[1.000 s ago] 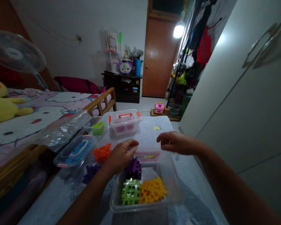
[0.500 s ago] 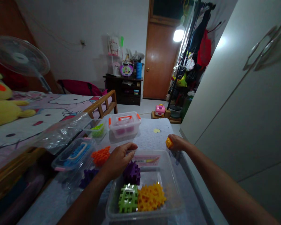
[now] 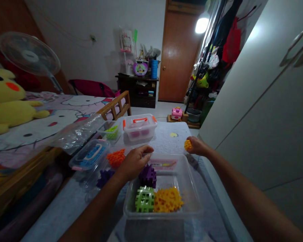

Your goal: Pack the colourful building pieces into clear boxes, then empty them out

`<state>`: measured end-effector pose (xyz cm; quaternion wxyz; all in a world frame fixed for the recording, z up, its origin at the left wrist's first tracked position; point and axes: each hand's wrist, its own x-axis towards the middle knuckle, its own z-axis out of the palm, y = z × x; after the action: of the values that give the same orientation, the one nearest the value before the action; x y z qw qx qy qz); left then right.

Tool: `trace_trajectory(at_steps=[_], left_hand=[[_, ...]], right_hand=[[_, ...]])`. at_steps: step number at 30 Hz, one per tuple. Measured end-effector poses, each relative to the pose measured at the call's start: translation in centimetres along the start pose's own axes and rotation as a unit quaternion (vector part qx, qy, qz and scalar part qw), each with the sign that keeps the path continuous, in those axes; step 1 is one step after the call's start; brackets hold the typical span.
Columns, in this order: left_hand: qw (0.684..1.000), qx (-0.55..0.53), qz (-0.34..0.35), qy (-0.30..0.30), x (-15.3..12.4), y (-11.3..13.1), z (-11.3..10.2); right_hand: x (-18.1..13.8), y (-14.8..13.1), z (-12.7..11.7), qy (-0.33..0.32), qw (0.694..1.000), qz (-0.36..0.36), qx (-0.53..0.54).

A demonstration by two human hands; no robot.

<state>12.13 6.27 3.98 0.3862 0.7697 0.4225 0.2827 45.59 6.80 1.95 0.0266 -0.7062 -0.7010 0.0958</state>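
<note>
My right hand (image 3: 197,146) is closed around a yellow toy block (image 3: 188,145), held to the right of the clear plastic bin (image 3: 192,188). Over the bin's far left corner rests my left hand (image 3: 138,160), its fingers bent, with a gap between thumb and forefinger and nothing visible between them. Inside the bin, a purple block (image 3: 148,175) lies just below my left hand. Nearer to me sit a green block (image 3: 144,199) and a cluster of yellow blocks (image 3: 168,199). An orange block piece (image 3: 115,158) and another purple piece (image 3: 104,178) lie left of my left hand.
A lidded box with orange clips (image 3: 140,127) stands at the far side of the table. To its left are a clear tub with lime pieces (image 3: 111,132) and a blue-handled lidded box (image 3: 89,155). A wooden bed rail (image 3: 116,104) borders the left; a white wardrobe (image 3: 265,134) borders the right.
The camera view has shifted, so the scene sits slightly right and higher. My right hand keeps hold of the yellow block beside the bin, and my left hand stays at the bin's corner.
</note>
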Motion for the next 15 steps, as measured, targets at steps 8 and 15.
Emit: trace_trajectory(at_steps=[8,15], left_hand=[[1.000,0.003,0.014,-0.002,0.0,-0.4,0.1],[1.000,0.002,0.029,0.006,0.1,-0.7,0.4]], right_hand=[[-7.5,-10.1,-7.5,-0.047,0.967,-0.206,0.144],[-8.5,-16.0,-2.3,-0.156,0.965,-0.208,-0.020]])
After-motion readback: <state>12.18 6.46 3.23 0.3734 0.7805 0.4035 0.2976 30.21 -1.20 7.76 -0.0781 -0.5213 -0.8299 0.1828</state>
